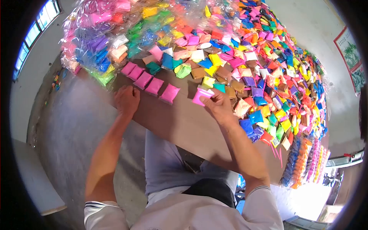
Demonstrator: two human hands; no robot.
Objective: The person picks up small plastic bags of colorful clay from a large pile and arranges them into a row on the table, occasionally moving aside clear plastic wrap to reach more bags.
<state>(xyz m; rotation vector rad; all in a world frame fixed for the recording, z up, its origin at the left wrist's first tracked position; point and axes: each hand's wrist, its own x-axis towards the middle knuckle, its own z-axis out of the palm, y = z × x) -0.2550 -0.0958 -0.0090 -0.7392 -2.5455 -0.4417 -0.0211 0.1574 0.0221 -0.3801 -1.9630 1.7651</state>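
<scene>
My right hand (221,108) pinches a small pink packet (200,96) between thumb and fingers, just over the brown tabletop (180,119). To its left lie several matching pink packets in a slanting row, with one pink packet (169,94) at the near end closest to my right hand. My left hand (127,99) rests curled in a loose fist at the table's near edge, beside the row. Nothing shows sticking out of that fist, though its inner side is turned away. A pale green packet (182,70) and a yellow packet (208,81) lie beyond.
A large heap of loose coloured packets (268,76) covers the table's far and right side. Clear plastic bags of packets (99,42) are piled at the back left. Strips of bundled packets (303,161) hang over the right edge. The table's near edge runs before my legs.
</scene>
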